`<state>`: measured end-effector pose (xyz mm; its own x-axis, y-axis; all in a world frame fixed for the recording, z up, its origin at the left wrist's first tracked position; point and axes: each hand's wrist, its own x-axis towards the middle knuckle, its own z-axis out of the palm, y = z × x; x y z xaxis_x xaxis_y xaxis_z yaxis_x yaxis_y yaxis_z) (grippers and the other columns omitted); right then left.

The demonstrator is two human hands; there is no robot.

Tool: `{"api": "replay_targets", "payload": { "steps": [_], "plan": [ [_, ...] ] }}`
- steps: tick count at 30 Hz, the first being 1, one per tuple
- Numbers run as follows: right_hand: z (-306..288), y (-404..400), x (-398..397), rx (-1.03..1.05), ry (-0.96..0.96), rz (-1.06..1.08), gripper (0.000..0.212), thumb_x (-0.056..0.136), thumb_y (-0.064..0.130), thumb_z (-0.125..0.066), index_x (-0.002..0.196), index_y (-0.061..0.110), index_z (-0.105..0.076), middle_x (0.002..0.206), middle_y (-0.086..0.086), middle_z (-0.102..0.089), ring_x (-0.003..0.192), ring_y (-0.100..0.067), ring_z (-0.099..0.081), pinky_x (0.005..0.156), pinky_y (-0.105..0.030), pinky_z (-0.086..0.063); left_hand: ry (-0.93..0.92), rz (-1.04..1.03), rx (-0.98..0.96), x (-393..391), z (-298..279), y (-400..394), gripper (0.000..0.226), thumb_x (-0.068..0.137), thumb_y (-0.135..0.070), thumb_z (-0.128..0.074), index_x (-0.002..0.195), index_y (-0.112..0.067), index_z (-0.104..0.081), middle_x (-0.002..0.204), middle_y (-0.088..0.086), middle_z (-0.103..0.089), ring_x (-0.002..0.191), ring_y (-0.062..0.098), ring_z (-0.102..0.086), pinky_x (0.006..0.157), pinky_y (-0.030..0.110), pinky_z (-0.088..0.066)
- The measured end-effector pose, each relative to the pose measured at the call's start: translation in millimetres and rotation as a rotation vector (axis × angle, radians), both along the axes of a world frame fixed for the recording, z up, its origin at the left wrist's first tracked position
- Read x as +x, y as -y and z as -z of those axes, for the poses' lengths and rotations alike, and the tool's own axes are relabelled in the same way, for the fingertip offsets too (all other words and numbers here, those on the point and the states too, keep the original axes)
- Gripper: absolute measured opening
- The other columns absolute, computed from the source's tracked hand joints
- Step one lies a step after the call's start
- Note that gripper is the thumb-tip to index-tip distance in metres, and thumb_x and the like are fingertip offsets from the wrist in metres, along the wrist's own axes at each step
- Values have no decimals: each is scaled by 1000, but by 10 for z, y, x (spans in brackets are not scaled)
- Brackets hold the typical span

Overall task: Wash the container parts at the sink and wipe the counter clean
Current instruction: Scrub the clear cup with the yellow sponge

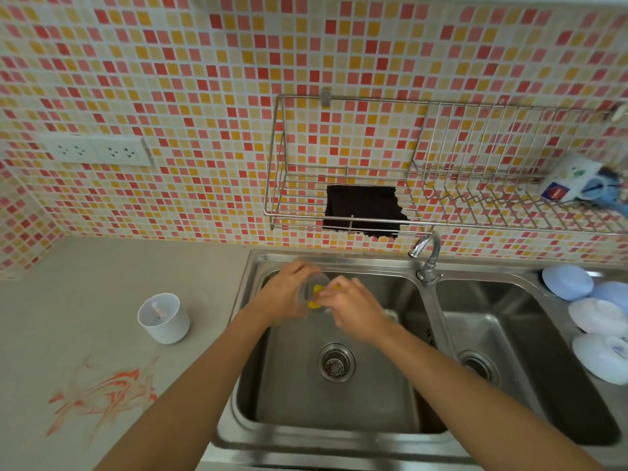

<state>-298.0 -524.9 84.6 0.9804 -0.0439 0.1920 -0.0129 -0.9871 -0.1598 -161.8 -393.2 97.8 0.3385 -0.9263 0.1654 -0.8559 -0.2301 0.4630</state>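
Observation:
Over the left basin of the steel sink, my left hand holds a clear plastic container part tilted on its side. My right hand presses a yellow sponge into its open mouth. A white cup-shaped container part stands upright on the grey counter to the left of the sink. An orange-red smear stains the counter near its front edge.
A tap stands between the two basins, with no water visible. A dark cloth hangs from the wire wall rack, which also holds a mug. White and pale blue lids lie right of the sink. Sockets sit on the tiled wall.

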Motion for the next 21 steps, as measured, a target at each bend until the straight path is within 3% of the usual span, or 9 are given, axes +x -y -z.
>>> {"api": "replay_targets", "payload": {
  "steps": [2,4,7,15,19,21],
  "plan": [
    [-104,100,12,-333,85,-121,30,75,9,-62,100,23,-71,104,9,-68,105,-20,-57,78,-36,-46,-46,4,-2,-33,-74,-15,74,65,-29,-79,131,-14,-51,130,3,-50,116,17,-51,99,35,-47],
    [-175,90,-17,-404,135,-134,30,81,13,-48,101,20,-70,108,8,-67,109,-20,-57,78,-37,-47,-41,3,3,-31,-163,-23,79,61,-41,-75,131,-13,-51,130,3,-52,115,18,-53,98,37,-48],
    [-119,40,-88,-343,129,-152,30,76,11,-65,104,19,-69,110,8,-67,109,-21,-56,77,-37,-46,-35,38,68,17,-208,-68,82,60,-32,-81,134,-15,-49,129,2,-52,115,17,-52,98,35,-47],
    [-108,-28,-74,-309,286,-57,21,76,9,-66,96,15,-68,100,2,-68,94,-25,-60,72,-35,-51,-152,-7,2,77,-253,-57,81,68,-21,-82,140,-15,-43,139,2,-51,127,18,-48,107,29,-37],
    [-158,-41,-32,-328,314,7,23,80,8,-54,96,17,-68,100,4,-67,94,-22,-58,71,-31,-47,-38,-109,-106,35,-166,-60,94,60,-49,-79,139,-17,-39,137,1,-48,127,20,-43,108,44,-35],
    [-157,-83,-6,-285,329,34,19,80,11,-59,96,18,-67,99,6,-66,93,-20,-55,73,-31,-45,0,-190,-137,-19,-84,-41,102,56,-54,-82,139,-17,-36,137,1,-46,126,20,-41,108,43,-35]
  ]
}}
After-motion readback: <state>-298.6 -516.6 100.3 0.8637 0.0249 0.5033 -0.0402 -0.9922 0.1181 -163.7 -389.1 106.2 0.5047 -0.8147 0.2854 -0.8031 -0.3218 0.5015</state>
